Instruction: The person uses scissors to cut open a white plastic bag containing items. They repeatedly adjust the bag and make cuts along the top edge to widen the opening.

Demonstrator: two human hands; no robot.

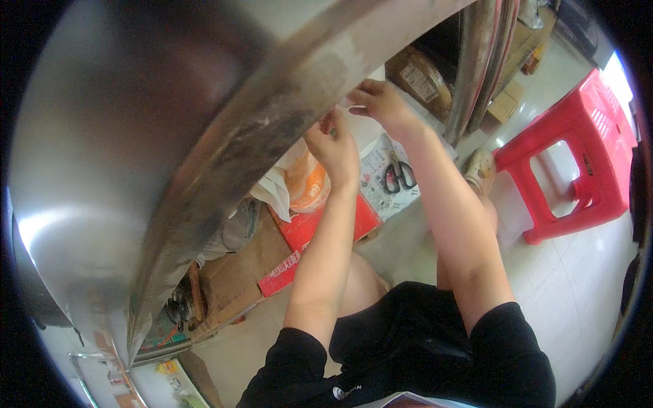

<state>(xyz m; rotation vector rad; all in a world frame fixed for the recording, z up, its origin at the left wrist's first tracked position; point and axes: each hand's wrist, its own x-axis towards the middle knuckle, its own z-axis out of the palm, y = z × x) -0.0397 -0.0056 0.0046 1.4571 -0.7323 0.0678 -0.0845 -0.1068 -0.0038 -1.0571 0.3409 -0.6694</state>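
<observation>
Both my hands are under the edge of a metal tabletop (245, 127), in front of a white plastic bag (363, 133). My left hand (334, 150) has its fingers curled, with a small green spot showing at them; the tabletop edge and the hand itself hide what they may hold. My right hand (381, 104) is to its right and a little higher, thumb and fingers bent towards the bag. Whether its fingertips grip the bag cannot be seen. Black-handled scissors (398, 176) lie on a printed sheet (375, 176) below my right hand.
An orange-and-white bag (308, 186) rests by a red box (365, 219) under the tabletop. Cardboard (255, 255) lies further left. A taped brown package (421, 81) is behind my right hand. At right, a red plastic stool (561, 214) stands on the tiled floor (576, 285).
</observation>
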